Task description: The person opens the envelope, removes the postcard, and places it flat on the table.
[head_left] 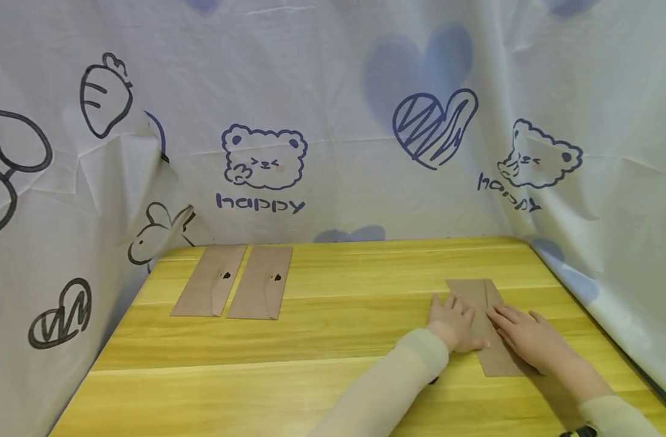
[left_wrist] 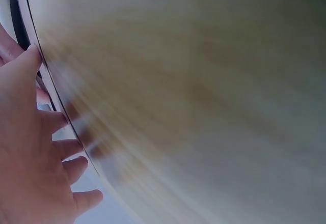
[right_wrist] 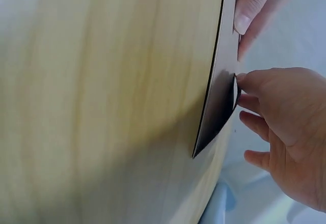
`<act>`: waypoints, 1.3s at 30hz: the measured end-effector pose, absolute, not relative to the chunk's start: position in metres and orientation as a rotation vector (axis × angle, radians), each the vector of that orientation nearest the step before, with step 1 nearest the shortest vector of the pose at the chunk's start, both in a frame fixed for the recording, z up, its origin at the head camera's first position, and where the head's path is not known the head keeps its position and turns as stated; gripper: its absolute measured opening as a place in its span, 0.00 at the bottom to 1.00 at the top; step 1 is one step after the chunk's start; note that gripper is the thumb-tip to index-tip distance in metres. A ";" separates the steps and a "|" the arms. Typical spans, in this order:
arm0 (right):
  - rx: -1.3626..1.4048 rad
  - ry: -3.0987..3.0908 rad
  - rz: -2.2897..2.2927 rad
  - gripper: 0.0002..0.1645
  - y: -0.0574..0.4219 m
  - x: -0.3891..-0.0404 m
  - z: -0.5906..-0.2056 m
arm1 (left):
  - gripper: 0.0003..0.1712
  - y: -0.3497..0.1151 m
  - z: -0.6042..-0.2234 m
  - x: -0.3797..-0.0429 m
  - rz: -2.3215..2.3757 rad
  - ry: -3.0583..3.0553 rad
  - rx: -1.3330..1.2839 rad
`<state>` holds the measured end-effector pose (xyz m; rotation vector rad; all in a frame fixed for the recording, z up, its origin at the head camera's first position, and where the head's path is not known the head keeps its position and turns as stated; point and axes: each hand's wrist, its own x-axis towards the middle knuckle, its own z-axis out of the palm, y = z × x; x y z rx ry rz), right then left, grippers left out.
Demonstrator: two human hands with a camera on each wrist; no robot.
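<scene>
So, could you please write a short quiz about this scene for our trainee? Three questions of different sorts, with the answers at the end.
1. How many brown envelopes lie on the table?

2. True or false: the left hand and the right hand both touch the rightmost envelope.

3. Which colour are the small marks on the two left envelopes?
a) red
b) black
c) white

Key: 1. Three. 2. True. 3. b) black.
</scene>
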<state>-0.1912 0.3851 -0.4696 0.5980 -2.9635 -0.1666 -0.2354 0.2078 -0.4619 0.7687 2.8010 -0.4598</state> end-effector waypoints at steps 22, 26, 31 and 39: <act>0.490 -2.678 -0.228 0.28 0.441 -0.179 -0.477 | 0.46 0.209 -0.464 -0.236 -0.471 2.789 0.797; 0.427 -2.743 -0.185 0.28 0.447 -0.178 -0.482 | 0.45 0.209 -0.463 -0.235 -0.481 2.800 0.785; 0.375 -2.914 -0.171 0.28 0.448 -0.180 -0.483 | 0.45 0.209 -0.463 -0.236 -0.467 2.806 0.782; 0.379 -3.031 -0.167 0.29 0.446 -0.184 -0.484 | 0.45 0.209 -0.464 -0.236 -0.433 2.815 0.790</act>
